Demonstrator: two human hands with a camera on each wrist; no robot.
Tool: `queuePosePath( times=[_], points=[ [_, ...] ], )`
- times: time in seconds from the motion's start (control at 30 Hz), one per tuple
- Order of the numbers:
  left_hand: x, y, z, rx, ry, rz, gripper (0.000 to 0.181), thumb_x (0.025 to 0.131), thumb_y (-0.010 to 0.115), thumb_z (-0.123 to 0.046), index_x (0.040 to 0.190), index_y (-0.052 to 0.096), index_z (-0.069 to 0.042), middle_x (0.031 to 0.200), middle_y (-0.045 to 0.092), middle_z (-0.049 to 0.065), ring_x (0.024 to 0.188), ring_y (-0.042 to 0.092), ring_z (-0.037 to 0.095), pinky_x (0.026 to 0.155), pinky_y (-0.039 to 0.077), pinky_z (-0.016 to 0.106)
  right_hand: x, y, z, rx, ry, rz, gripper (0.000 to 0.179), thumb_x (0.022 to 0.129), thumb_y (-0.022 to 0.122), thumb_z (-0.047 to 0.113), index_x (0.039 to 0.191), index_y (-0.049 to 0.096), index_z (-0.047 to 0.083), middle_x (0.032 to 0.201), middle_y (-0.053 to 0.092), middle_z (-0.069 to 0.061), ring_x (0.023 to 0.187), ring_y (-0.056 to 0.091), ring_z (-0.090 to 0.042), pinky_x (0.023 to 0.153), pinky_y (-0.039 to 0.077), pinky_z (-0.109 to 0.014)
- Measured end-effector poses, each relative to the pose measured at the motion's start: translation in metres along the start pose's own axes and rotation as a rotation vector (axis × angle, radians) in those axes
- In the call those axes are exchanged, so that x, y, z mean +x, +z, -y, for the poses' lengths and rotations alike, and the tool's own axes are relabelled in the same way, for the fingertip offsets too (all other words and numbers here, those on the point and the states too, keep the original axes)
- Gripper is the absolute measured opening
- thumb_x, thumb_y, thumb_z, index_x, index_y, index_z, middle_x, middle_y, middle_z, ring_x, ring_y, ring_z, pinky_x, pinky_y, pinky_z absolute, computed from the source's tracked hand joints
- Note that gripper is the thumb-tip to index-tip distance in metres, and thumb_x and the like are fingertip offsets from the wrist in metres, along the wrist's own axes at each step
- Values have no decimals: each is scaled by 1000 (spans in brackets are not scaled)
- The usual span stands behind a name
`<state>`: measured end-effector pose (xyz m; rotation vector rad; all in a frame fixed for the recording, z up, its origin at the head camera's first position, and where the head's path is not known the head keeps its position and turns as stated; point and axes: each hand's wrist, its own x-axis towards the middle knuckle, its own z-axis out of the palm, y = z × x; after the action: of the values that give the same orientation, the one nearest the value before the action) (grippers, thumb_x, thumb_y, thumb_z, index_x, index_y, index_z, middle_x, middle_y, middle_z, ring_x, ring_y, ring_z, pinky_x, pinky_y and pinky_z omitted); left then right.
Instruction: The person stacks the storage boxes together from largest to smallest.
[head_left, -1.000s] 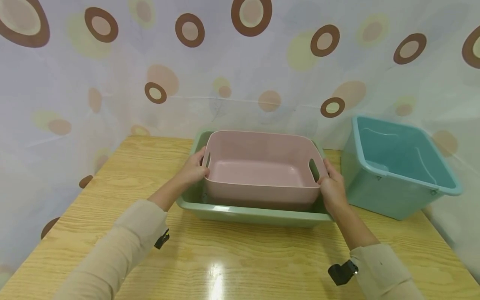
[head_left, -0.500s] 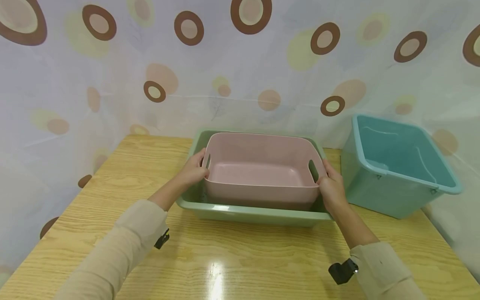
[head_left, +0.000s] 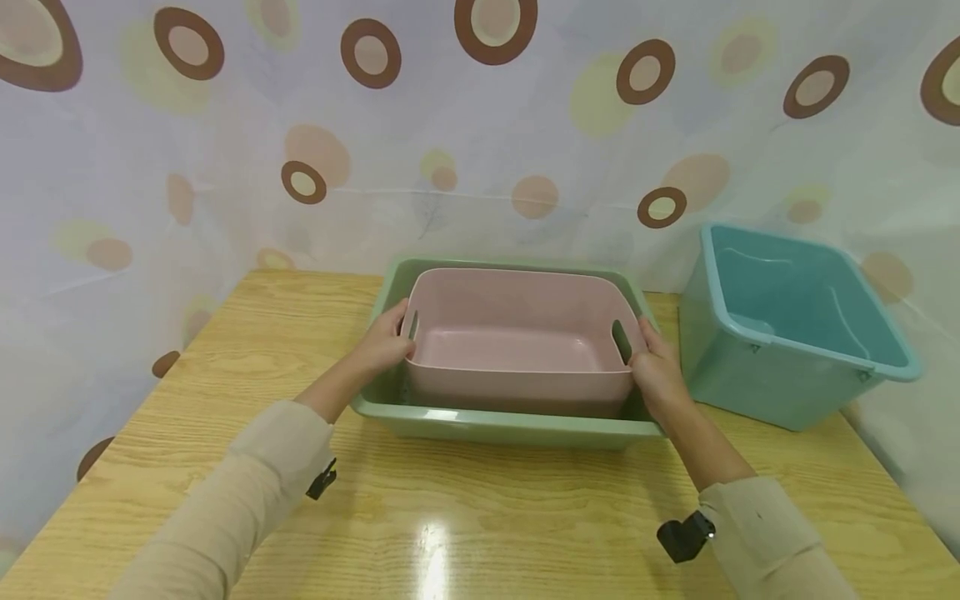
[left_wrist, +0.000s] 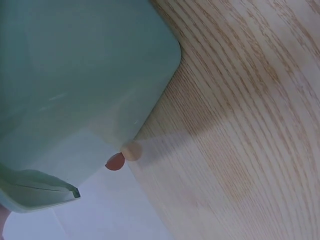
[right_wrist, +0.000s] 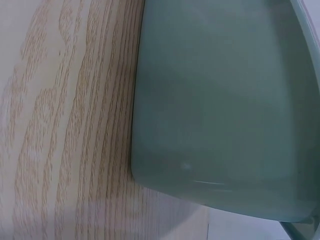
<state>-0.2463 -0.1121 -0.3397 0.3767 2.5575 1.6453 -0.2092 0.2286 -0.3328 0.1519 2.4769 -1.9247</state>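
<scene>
A pink plastic storage bin [head_left: 517, 392] with oval handle holes sits inside a larger light green basin [head_left: 510, 427], its rim standing above the basin's. My left hand [head_left: 382, 342] grips the bin's left end at the handle hole, thumb toward the near corner. At the opposite end, my right hand [head_left: 658, 375] holds the rim beside the other handle hole. Both wrist views look past the hands at the outer wall of the basin [left_wrist: 75, 90], which stands on the wooden table. Most of the basin's floor is hidden under the bin.
To the right of the basin stands a taller blue bin [head_left: 757, 379], turned at an angle. The wooden table [head_left: 570, 525] stretches in front and to the left. A sheet with a circle pattern [head_left: 450, 125] hangs close behind the basin.
The pink bin has sunk slightly lower within the green basin, both hands keeping their hold on its ends. The whole view has shifted a little.
</scene>
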Motion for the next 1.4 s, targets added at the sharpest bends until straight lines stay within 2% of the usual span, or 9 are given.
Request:
queuePosePath(
  times=[0.3, 0.4, 0.47, 0.57, 0.63, 0.67, 0.87, 1.13, 1.4],
  points=[
    [0, 0, 2, 38, -5, -1, 75, 60, 44, 13, 135, 36, 8, 115, 53, 29, 98, 50, 34, 74, 46, 27, -1, -1, 0, -77, 2, -3, 81, 73, 30, -13, 146, -2, 0, 155, -6, -12, 142, -5, -25, 118, 2, -39],
    [-1, 0, 2, 33, -7, 22, 81, 60, 43, 14, 139, 28, 9, 125, 48, 30, 106, 47, 37, 87, 48, 37, -2, -2, 0, -139, 6, 6, 81, 73, 30, -13, 146, -2, 1, 155, -6, -13, 142, -5, -26, 117, 2, -40],
    [-1, 0, 2, 28, -24, 44, 87, 60, 43, 14, 143, 18, 11, 139, 36, 30, 122, 40, 37, 104, 38, 44, -2, -2, 0, -175, 15, 11, 81, 73, 30, -13, 146, -2, 1, 154, -6, -14, 142, -5, -28, 117, 2, -40],
    [-2, 0, 1, 26, -58, 64, 92, 60, 43, 14, 144, 5, 12, 151, 14, 28, 138, 20, 35, 115, 20, 47, -4, -1, 1, -214, 37, 17, 80, 74, 31, -13, 146, -1, 1, 154, -6, -14, 142, -5, -29, 117, 3, -41],
    [-3, -1, 1, 31, -79, 67, 93, 61, 43, 14, 144, 1, 11, 153, 4, 26, 141, 10, 34, 117, 13, 46, -4, -1, 1, -225, 48, 19, 79, 75, 31, -12, 145, -1, 1, 154, -5, -14, 142, -5, -30, 117, 3, -41],
    [-4, -1, 0, 34, -86, 68, 93, 62, 43, 14, 144, 1, 11, 153, 4, 26, 141, 12, 34, 116, 15, 46, -5, -1, 1, -231, 53, 22, 78, 75, 31, -12, 145, -1, 1, 154, -5, -14, 142, -5, -30, 117, 4, -41],
    [-7, -1, 1, 61, -99, 66, 91, 65, 43, 13, 144, -1, 10, 153, 6, 26, 138, 19, 35, 114, 22, 48, -6, -1, 1, -274, 63, 29, 75, 78, 30, -10, 145, -1, 1, 154, -5, -14, 142, -5, -32, 117, 4, -44],
    [-9, -1, 1, 156, -108, 58, 88, 70, 46, 7, 144, -2, 12, 153, 1, 26, 142, 7, 35, 117, 11, 46, -7, -1, 2, -329, 69, 44, 71, 83, 32, -4, 145, -1, 1, 154, -5, -14, 141, -5, -35, 117, 4, -46],
    [-9, -1, -1, 250, -102, 47, 79, 79, 48, 1, 143, 3, 13, 152, 4, 27, 141, 9, 37, 117, 11, 45, -8, -3, 2, -366, 81, 71, 69, 89, 35, 5, 146, -4, 3, 154, -8, -14, 141, -4, -37, 116, 8, -50]
  ],
)
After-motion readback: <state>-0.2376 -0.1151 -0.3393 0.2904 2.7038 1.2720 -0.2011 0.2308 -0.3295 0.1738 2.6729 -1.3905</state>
